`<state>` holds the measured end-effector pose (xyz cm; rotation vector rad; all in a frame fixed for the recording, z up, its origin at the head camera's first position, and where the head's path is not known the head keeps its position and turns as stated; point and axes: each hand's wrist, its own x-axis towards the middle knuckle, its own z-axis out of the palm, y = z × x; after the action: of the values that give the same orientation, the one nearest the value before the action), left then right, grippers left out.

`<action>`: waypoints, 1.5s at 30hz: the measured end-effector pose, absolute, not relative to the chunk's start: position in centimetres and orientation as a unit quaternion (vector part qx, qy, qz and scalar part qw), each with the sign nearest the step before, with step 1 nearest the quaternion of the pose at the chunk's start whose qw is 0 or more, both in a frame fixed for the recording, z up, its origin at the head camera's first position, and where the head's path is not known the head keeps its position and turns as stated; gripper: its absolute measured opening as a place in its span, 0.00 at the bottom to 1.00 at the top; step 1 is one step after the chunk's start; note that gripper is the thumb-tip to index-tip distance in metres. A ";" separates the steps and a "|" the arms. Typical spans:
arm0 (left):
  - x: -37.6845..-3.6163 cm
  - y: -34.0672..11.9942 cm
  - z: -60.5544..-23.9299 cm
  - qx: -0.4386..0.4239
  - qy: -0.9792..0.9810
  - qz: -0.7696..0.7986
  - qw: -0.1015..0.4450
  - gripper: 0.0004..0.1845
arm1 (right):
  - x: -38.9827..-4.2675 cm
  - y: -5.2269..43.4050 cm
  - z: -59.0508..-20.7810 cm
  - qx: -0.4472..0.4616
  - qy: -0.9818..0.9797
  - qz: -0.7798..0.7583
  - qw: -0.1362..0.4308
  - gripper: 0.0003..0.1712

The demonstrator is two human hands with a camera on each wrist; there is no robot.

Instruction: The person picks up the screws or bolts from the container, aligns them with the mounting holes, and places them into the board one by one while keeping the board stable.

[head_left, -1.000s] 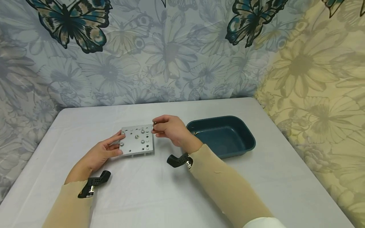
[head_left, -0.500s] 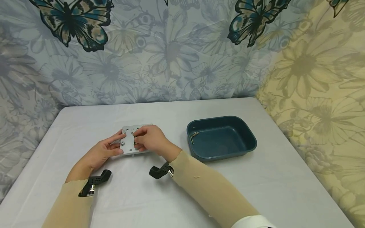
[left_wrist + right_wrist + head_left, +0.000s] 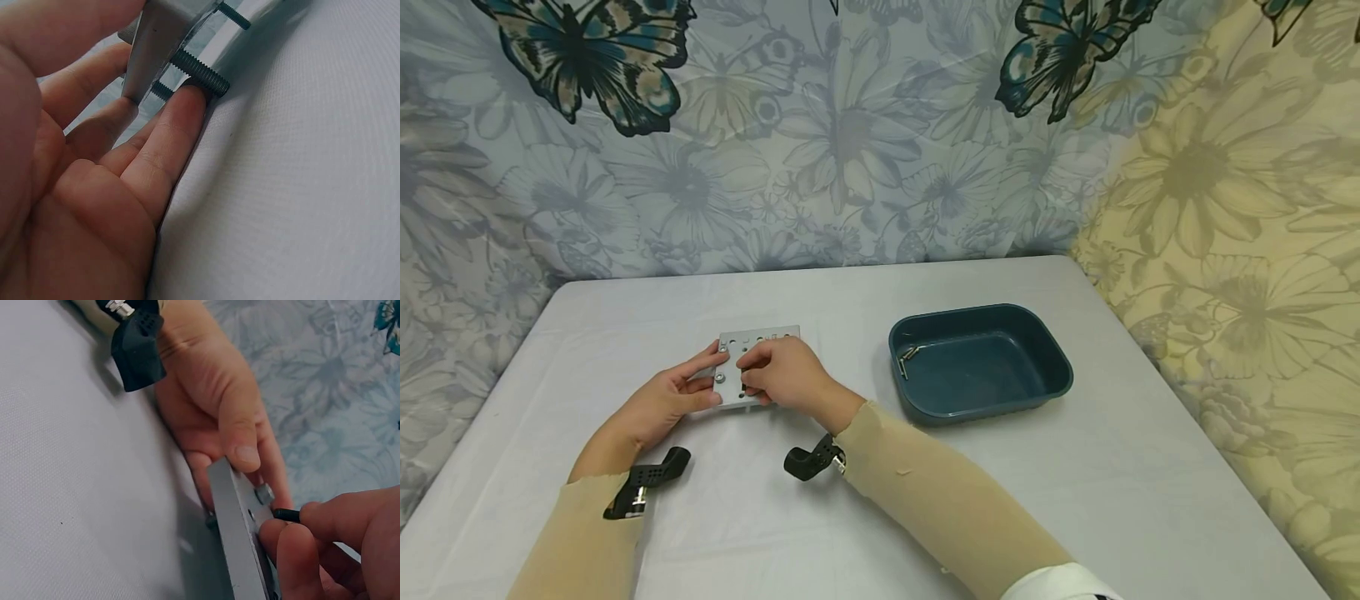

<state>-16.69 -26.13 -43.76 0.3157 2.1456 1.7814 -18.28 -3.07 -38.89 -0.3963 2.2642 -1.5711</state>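
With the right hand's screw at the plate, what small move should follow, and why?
Probably press the dark screw deeper into its hole: the right hand pinches it at the metal plate, much of it still showing, while the left hand grips the plate's edge, steadying it.

White-covered table (image 3: 925, 517), grey metal plate (image 3: 775, 336) near its middle, dark teal tray (image 3: 1052, 354) to the right
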 end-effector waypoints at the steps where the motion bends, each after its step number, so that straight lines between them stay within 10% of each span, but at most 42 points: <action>1: -16.7 -26.1 -43.7 0.113 0.754 0.625 0.166 0.39 | -18.3 -3.1 -38.9 -0.140 0.802 -0.553 0.176 0.08; 45: -16.5 -25.9 -43.2 0.108 0.757 0.624 0.162 0.37 | -18.0 -3.6 -38.8 -0.244 0.894 -0.362 0.097 0.10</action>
<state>-16.48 -25.89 -43.19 0.3087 2.1603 1.7804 -18.01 -3.56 -38.80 -0.7221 2.6482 -1.0722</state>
